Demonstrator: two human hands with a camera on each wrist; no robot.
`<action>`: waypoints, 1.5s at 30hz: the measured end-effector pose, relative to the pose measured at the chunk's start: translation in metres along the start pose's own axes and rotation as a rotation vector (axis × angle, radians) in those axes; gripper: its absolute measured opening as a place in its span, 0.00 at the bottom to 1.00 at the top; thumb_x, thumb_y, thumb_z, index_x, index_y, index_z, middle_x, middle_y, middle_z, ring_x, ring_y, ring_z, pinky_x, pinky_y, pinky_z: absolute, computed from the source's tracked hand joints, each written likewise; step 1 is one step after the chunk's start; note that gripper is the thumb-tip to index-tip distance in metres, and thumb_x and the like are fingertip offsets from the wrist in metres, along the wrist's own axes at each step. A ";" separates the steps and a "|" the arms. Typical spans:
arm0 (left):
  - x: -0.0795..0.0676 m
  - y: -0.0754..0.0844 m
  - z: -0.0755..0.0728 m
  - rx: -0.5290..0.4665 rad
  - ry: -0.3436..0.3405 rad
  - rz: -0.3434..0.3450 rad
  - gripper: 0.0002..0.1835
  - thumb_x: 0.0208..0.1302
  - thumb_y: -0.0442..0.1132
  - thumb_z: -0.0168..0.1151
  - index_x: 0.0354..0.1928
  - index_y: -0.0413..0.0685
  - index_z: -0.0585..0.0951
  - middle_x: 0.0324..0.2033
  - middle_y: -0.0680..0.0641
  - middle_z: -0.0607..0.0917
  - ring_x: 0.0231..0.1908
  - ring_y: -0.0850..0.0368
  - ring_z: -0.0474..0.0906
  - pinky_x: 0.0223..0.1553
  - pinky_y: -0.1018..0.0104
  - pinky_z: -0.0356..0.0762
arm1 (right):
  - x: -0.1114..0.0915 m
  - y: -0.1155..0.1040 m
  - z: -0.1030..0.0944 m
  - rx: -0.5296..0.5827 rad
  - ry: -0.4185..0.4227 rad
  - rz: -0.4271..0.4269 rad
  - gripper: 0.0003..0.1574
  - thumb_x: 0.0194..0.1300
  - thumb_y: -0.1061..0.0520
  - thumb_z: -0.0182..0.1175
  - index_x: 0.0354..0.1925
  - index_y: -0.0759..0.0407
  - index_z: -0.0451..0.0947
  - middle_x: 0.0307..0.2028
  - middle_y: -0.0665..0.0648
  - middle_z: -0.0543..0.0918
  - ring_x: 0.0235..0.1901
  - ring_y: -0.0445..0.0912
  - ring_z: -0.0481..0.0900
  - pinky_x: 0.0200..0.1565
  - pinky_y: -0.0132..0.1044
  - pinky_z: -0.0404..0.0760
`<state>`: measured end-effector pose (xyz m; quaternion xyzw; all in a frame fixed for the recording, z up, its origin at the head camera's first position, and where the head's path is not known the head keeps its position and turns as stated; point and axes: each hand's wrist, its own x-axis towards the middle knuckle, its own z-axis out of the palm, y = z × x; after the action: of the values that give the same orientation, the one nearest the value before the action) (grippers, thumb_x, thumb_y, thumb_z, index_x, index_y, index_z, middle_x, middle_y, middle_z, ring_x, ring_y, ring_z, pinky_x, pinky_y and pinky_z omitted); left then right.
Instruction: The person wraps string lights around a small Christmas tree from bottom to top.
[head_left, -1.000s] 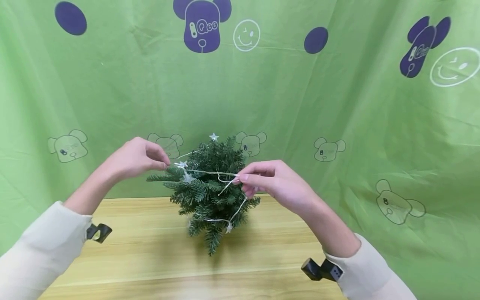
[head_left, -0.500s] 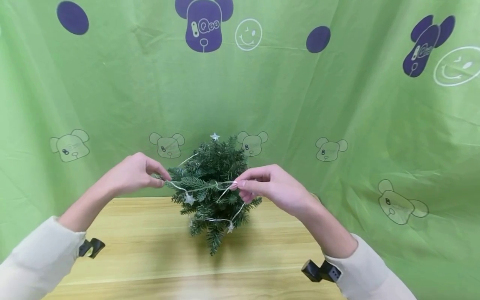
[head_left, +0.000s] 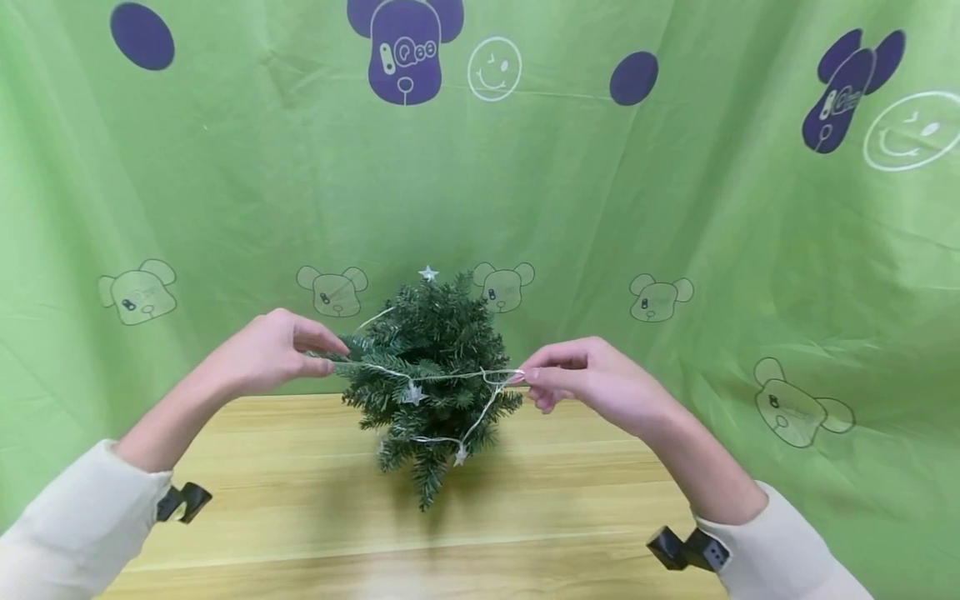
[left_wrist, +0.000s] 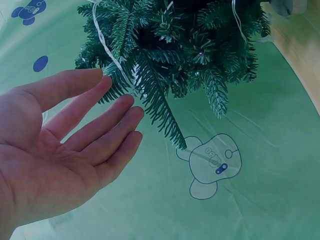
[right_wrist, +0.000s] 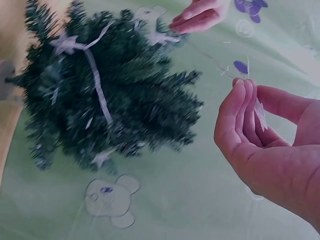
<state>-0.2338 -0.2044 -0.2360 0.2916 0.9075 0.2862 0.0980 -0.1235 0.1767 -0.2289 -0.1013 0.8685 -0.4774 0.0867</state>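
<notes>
A small green artificial Christmas tree [head_left: 442, 333] stands on the table, with a white wire string of star lights [head_left: 413, 393] draped around it. My right hand [head_left: 600, 379] pinches the wire between thumb and fingertips, just right of the tree. In the right wrist view a clear star [right_wrist: 260, 116] shows inside the fingers of that hand. My left hand [head_left: 273, 350] is at the tree's left side, fingers loosely extended by a branch tip [left_wrist: 160, 105]. A gap shows between its thumb and fingers, and the palm [left_wrist: 60, 170] holds nothing.
One star [head_left: 428, 272] tops the tree and another [head_left: 460, 454] hangs low at its front. A light wooden table [head_left: 360, 533] lies underneath. Green cloth [head_left: 555, 192] with printed bear figures hangs behind and at the sides.
My right hand has moved right, drawing the wire across the tree's front. The left hand has come down and let go of the wire; the front star has shifted right and lower.
</notes>
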 end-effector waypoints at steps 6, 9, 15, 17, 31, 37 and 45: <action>-0.002 -0.001 -0.002 -0.027 0.022 -0.010 0.14 0.67 0.40 0.65 0.54 0.51 0.85 0.57 0.42 0.86 0.56 0.40 0.82 0.60 0.36 0.76 | 0.005 0.019 -0.009 0.011 -0.022 0.030 0.19 0.71 0.50 0.62 0.51 0.61 0.83 0.38 0.59 0.85 0.40 0.54 0.85 0.51 0.47 0.84; -0.004 0.001 -0.004 -0.038 0.045 -0.015 0.13 0.68 0.40 0.65 0.53 0.50 0.86 0.55 0.43 0.87 0.56 0.41 0.83 0.60 0.37 0.76 | 0.010 0.028 -0.013 -0.001 -0.018 0.048 0.20 0.71 0.50 0.62 0.52 0.63 0.82 0.38 0.60 0.85 0.40 0.53 0.84 0.51 0.46 0.84; -0.006 0.012 -0.003 -0.030 0.128 -0.009 0.12 0.67 0.41 0.65 0.51 0.49 0.86 0.48 0.46 0.89 0.52 0.45 0.84 0.58 0.40 0.78 | 0.017 0.040 -0.018 0.011 -0.021 0.083 0.19 0.71 0.54 0.60 0.52 0.68 0.79 0.39 0.61 0.84 0.40 0.53 0.83 0.50 0.45 0.85; -0.005 0.019 -0.001 -0.007 0.161 -0.002 0.12 0.67 0.40 0.66 0.50 0.49 0.86 0.48 0.45 0.89 0.51 0.46 0.84 0.57 0.40 0.79 | 0.017 0.042 -0.019 0.020 -0.026 0.086 0.19 0.71 0.54 0.60 0.52 0.68 0.79 0.39 0.61 0.84 0.40 0.53 0.83 0.49 0.44 0.85; 0.019 0.046 0.025 -0.023 0.297 0.082 0.16 0.65 0.40 0.66 0.55 0.50 0.85 0.53 0.44 0.88 0.53 0.44 0.83 0.57 0.42 0.79 | 0.017 0.046 -0.023 0.070 0.011 0.082 0.21 0.70 0.56 0.61 0.53 0.71 0.78 0.40 0.60 0.84 0.40 0.52 0.84 0.49 0.43 0.86; 0.035 0.046 0.034 -0.038 0.357 0.110 0.20 0.66 0.39 0.66 0.59 0.49 0.83 0.51 0.40 0.88 0.51 0.43 0.85 0.53 0.45 0.82 | 0.022 0.055 -0.024 0.121 0.036 0.102 0.20 0.69 0.57 0.61 0.53 0.71 0.77 0.41 0.61 0.84 0.41 0.52 0.83 0.51 0.42 0.86; 0.056 0.045 0.042 -0.037 0.404 0.090 0.19 0.67 0.40 0.64 0.59 0.46 0.82 0.51 0.40 0.88 0.50 0.43 0.86 0.52 0.47 0.83 | 0.036 0.063 -0.022 0.204 0.101 0.117 0.22 0.70 0.58 0.61 0.55 0.74 0.73 0.42 0.59 0.84 0.42 0.50 0.84 0.54 0.42 0.85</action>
<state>-0.2433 -0.1222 -0.2453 0.2668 0.8892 0.3595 -0.0936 -0.1696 0.2177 -0.2725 -0.0168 0.8232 -0.5618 0.0807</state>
